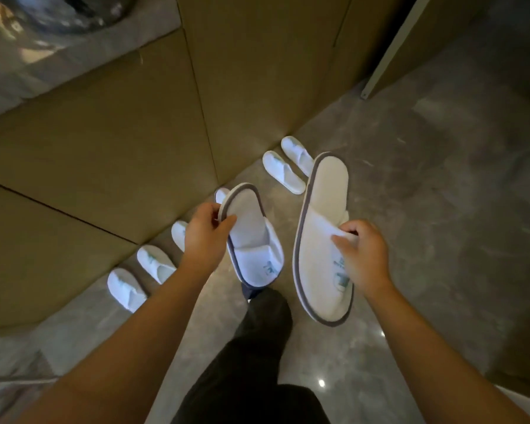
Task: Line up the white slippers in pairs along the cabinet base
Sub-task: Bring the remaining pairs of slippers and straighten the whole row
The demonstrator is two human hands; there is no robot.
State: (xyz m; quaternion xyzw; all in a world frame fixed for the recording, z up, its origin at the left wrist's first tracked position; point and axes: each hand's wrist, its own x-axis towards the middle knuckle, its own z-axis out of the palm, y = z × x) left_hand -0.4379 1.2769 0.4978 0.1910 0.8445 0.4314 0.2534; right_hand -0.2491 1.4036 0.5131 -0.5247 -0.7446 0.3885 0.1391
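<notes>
My left hand [204,231] grips the heel edge of a white slipper with grey trim [251,240], held in the air with its toe toward me. Another white slipper [322,228] is pinched at its toe strap by my right hand [361,255]. On the floor along the brown cabinet base [166,191], one pair of white slippers [283,169] lies at the far end. A second pair [141,276] lies nearer, to the left. Between them, two more slippers [179,234] show partly behind my left hand.
The grey marble floor [426,209] stretches to the right. My dark trouser leg and shoe [257,347] stand below the held slippers. A light door edge [389,47] rises at the upper right, and a grey countertop [43,44] tops the cabinet at the upper left.
</notes>
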